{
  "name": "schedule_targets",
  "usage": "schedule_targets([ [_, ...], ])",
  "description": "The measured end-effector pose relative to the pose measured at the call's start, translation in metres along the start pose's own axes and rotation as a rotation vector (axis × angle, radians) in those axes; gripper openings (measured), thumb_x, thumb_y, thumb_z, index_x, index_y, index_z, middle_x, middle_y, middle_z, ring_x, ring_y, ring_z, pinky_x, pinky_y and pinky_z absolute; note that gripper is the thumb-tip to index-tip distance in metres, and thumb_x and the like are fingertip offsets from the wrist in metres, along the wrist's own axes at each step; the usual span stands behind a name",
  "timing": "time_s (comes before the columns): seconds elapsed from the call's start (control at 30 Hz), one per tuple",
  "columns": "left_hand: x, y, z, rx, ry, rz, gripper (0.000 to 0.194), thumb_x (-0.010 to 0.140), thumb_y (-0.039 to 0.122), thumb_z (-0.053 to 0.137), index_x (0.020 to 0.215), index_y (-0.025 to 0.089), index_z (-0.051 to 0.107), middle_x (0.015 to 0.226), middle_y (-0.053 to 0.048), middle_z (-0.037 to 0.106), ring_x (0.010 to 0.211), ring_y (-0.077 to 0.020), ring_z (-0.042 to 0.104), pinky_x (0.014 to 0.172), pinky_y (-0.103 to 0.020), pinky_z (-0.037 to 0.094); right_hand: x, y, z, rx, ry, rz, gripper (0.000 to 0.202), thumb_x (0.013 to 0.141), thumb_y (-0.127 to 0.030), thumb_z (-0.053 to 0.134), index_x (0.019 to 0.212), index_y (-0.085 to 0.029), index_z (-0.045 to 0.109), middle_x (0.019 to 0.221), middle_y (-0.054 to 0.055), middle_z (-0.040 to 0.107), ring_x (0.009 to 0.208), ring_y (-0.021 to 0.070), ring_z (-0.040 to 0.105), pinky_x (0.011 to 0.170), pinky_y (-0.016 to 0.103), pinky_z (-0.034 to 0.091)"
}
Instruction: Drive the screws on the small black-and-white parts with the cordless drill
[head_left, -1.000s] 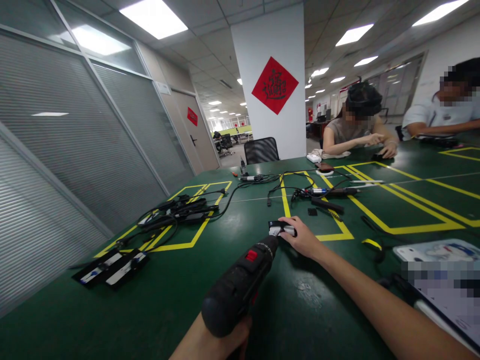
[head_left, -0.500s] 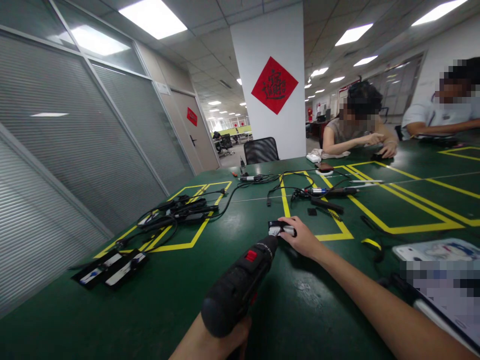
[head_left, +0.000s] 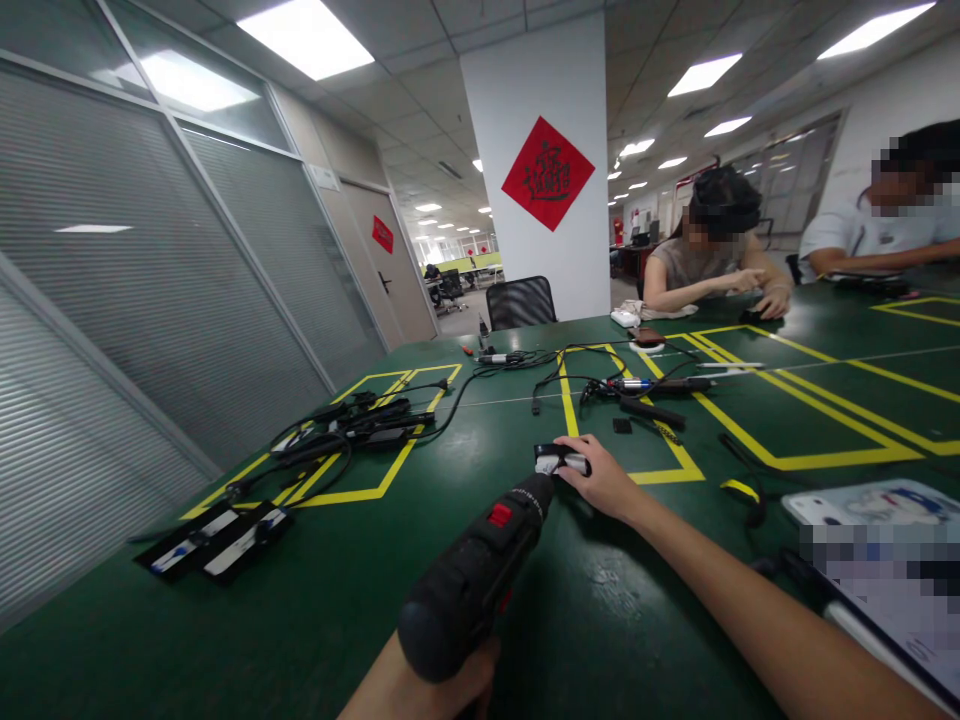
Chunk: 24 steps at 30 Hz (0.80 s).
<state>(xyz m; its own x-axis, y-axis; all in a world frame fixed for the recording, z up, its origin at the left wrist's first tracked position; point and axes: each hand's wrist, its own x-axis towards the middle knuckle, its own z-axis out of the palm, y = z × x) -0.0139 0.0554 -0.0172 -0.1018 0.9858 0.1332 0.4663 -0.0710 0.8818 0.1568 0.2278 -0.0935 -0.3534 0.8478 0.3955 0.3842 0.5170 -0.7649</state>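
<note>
My left hand (head_left: 457,675) is wrapped round the handle of a black cordless drill (head_left: 469,580) with a red switch on top. The drill points forward, its chuck end right up against a small black-and-silver part (head_left: 551,460); the tip and the exact contact are hidden. From the right, my right hand (head_left: 600,475) grips this part by its silver end, thumb and fingers closed on it. Just beyond the hand, a small black square piece (head_left: 622,426) lies on the green table (head_left: 570,620).
Black cables and adapters (head_left: 367,430) lie at the left, near two flat black pieces (head_left: 214,540). Pen-shaped tools (head_left: 660,384) with cords lie ahead. A phone (head_left: 877,500) sits at the right. Two people (head_left: 712,240) work across the table, marked with yellow tape (head_left: 840,459).
Almost nothing differs. The drill's rear end sits very slightly lower and further left, and the whole view has shifted a little; both hands keep their holds.
</note>
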Motion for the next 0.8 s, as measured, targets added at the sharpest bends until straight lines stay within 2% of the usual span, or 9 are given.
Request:
schedule_targets([
  [0.1, 0.0, 0.003, 0.0, 0.012, 0.0, 0.06, 0.053, 0.061, 0.003, 0.044, 0.106, 0.025, 0.06, 0.12, 0.006, 0.055, 0.118, -0.0189, 0.044, 0.105, -0.034, 0.026, 0.0, 0.001, 0.0, 0.001, 0.002, -0.005, 0.039, 0.075, -0.025, 0.055, 0.114, -0.024, 0.051, 0.104, 0.004, 0.046, 0.094, 0.0141, 0.051, 0.091, 0.029, 0.037],
  [0.27, -0.001, 0.003, -0.005, 0.033, 0.027, 0.049, 0.048, 0.06, 0.002, 0.047, 0.101, 0.023, 0.063, 0.118, 0.002, 0.058, 0.115, -0.0227, 0.046, 0.103, -0.037, 0.03, 0.001, 0.001, 0.0, 0.002, 0.004, -0.013, 0.039, 0.075, -0.025, 0.054, 0.114, -0.024, 0.051, 0.104, 0.004, 0.046, 0.094, 0.0142, 0.051, 0.091, 0.03, 0.037],
  [0.53, 0.004, -0.005, 0.001, -0.044, -0.016, 0.093, 0.062, 0.057, 0.0, 0.044, 0.112, 0.025, 0.056, 0.122, 0.004, 0.054, 0.116, -0.0215, 0.045, 0.103, -0.037, 0.03, 0.001, 0.001, 0.001, -0.007, 0.006, -0.016, 0.039, 0.074, -0.024, 0.055, 0.114, -0.024, 0.051, 0.105, 0.004, 0.046, 0.095, 0.014, 0.051, 0.091, 0.028, 0.037],
  [0.6, 0.005, -0.007, 0.002, -0.093, -0.009, 0.062, 0.058, 0.059, 0.001, 0.046, 0.111, 0.025, 0.057, 0.12, 0.002, 0.056, 0.115, -0.0225, 0.047, 0.101, -0.037, 0.034, 0.001, 0.001, 0.001, -0.007, 0.009, -0.016, 0.039, 0.075, -0.024, 0.054, 0.114, -0.024, 0.051, 0.105, 0.004, 0.046, 0.095, 0.014, 0.051, 0.092, 0.029, 0.037],
  [0.7, 0.005, -0.005, 0.003, -0.219, 0.008, -0.061, 0.046, 0.069, 0.007, 0.043, 0.108, 0.023, 0.059, 0.112, 0.0, 0.062, 0.111, -0.0221, 0.051, 0.096, -0.037, 0.041, 0.0, 0.0, 0.0, -0.001, 0.002, -0.008, 0.039, 0.075, -0.024, 0.054, 0.114, -0.024, 0.051, 0.105, 0.004, 0.046, 0.095, 0.0139, 0.051, 0.092, 0.029, 0.036],
  [0.8, 0.003, -0.002, 0.003, -0.256, 0.013, -0.12, 0.04, 0.072, 0.011, 0.042, 0.105, 0.023, 0.061, 0.108, 0.0, 0.064, 0.111, -0.0213, 0.051, 0.096, -0.034, 0.04, 0.0, -0.002, -0.002, 0.005, -0.01, 0.005, 0.039, 0.075, -0.025, 0.054, 0.114, -0.024, 0.05, 0.106, 0.004, 0.046, 0.096, 0.0141, 0.051, 0.091, 0.029, 0.037],
])
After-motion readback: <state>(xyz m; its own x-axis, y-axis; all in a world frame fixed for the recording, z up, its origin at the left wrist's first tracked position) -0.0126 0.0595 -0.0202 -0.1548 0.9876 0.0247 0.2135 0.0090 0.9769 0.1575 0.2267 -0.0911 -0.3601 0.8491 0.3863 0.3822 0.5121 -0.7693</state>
